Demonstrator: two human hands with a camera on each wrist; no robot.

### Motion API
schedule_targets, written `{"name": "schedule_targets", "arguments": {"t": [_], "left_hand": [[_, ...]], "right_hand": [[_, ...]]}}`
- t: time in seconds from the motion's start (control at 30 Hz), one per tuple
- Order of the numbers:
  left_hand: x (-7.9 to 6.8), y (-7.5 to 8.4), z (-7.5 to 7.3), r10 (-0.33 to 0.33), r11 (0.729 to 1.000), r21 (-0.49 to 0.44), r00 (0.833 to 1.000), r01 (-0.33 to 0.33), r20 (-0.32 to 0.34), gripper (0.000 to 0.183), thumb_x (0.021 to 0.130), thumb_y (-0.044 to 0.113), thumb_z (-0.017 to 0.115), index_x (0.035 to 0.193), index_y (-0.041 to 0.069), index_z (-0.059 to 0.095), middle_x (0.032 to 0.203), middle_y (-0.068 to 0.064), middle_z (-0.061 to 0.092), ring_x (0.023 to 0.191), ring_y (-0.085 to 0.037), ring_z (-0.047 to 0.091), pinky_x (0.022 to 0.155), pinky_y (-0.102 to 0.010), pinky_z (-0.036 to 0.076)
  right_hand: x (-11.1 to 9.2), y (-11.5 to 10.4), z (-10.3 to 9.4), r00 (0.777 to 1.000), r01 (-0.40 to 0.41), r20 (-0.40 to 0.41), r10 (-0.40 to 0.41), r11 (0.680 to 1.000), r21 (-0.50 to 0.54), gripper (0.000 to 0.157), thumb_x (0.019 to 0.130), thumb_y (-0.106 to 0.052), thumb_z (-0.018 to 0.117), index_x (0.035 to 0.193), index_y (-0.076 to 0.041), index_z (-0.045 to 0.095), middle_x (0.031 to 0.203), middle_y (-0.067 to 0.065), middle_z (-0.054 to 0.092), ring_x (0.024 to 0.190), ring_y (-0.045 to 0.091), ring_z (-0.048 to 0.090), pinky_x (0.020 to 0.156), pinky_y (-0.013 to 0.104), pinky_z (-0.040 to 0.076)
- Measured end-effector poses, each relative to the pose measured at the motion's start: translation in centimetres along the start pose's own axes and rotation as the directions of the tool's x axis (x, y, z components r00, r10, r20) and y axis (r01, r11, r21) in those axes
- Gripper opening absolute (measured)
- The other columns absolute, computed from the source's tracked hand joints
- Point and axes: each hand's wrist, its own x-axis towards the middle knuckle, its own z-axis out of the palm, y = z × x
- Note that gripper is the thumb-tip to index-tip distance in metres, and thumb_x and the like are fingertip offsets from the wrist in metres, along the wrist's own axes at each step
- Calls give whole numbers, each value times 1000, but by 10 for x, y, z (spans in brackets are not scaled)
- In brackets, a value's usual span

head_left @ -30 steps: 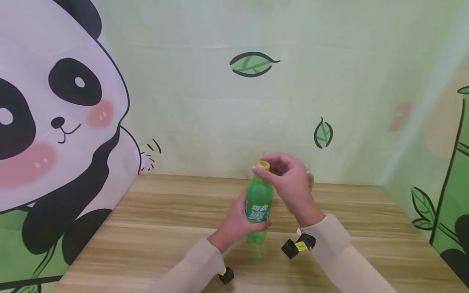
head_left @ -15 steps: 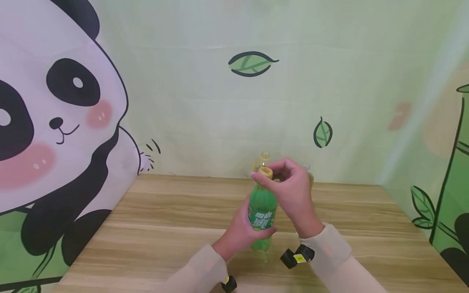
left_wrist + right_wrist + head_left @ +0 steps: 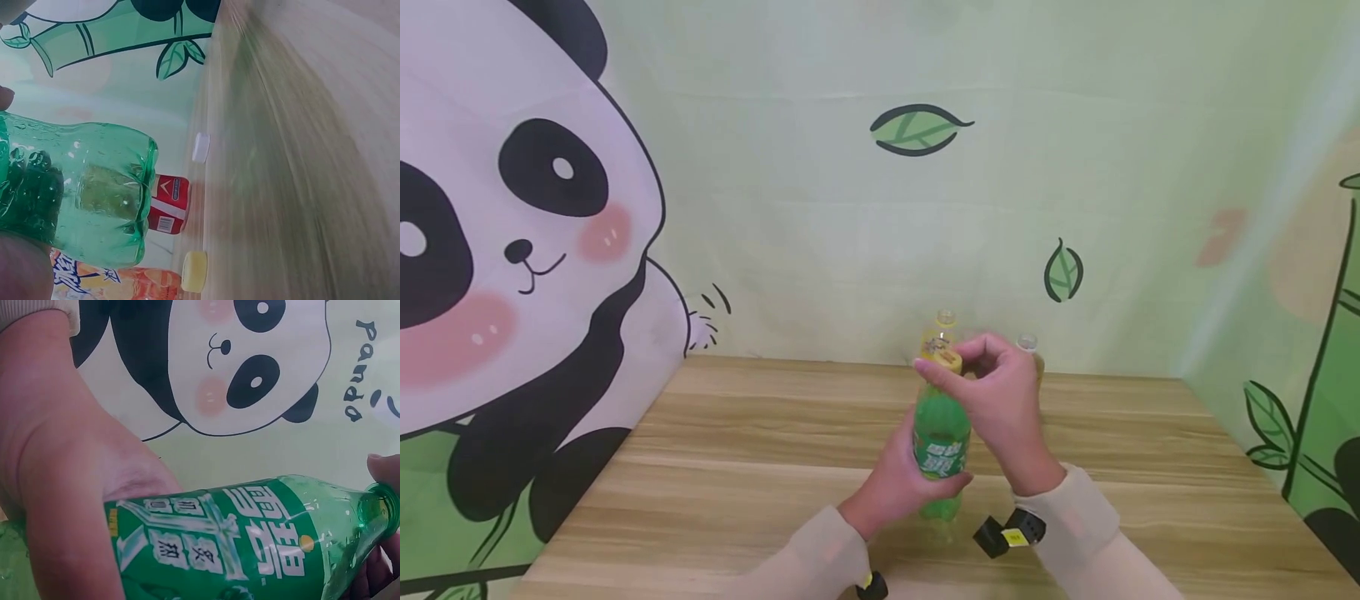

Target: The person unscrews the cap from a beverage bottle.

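Tilted above the wooden table, a green plastic soda bottle point(image 3: 942, 417) with white lettering on its label is gripped round the body by my left hand point(image 3: 891, 483). My right hand point(image 3: 1003, 408) pinches the yellow cap point(image 3: 949, 360) at the bottle's mouth between thumb and fingers. How far the cap is threaded on cannot be told. In the left wrist view the bottle's ribbed base point(image 3: 125, 194) hangs clear of the table. The right wrist view has the green label point(image 3: 206, 544) and the neck point(image 3: 375, 509), with fingertips at the mouth.
Behind the hands stand an uncapped bottle with an orange label point(image 3: 140, 282) and another clear-necked bottle point(image 3: 1028, 343), partly hidden. A red label point(image 3: 170, 203) shows past the green base. A white cap point(image 3: 201, 147) and a yellow cap point(image 3: 194, 272) lie on the wooden table point(image 3: 760, 442).
Both hands and the green bottle have moved down and slightly right, uncovering the neck of the bottle behind. The right hand stays at the cap.
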Motion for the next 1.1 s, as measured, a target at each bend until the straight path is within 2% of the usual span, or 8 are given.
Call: {"name": "schedule_targets", "arguments": {"t": [0.3,0.5,0.7,0.9,1.1], "left_hand": [[1,0,2,29,1000,-8,1000,-29,8,87,79,11,85,146,38,36,124,5,65,111,-14,64,103,-32,54],[2,2,4,16,999,-51,1000,-15,27,91,81,9,84,149,42,33,127,4,63,115,-16,63,105,-32,53],[0,2,5,15,999,-50,1000,-13,22,91,81,9,85,148,41,34,126,4,64,113,-16,64,104,-32,53],[0,2,4,39,998,-52,999,-38,22,95,80,7,85,151,41,31,125,2,65,113,-16,64,105,-33,53],[0,1,4,36,998,-56,999,-34,28,95,81,9,84,151,42,30,126,2,65,113,-16,64,104,-33,53]], "right_hand": [[-2,2,-3,1000,21,3,-21,999,50,31,72,-19,95,84,-6,69,83,3,70,74,16,67,63,24,58],[-2,4,-4,1000,24,2,-24,998,60,30,72,-18,95,85,-6,70,84,4,71,72,16,66,60,22,56],[-3,4,-5,999,33,7,-34,997,70,27,74,-18,94,84,-7,71,85,4,72,72,15,65,59,22,55],[-2,4,-7,998,39,38,-42,997,74,23,77,-17,92,87,-7,73,90,5,73,82,19,68,71,24,57],[-1,3,-10,993,28,114,-36,997,73,23,81,-20,89,93,-7,74,97,6,75,91,23,70,80,27,58]]}}
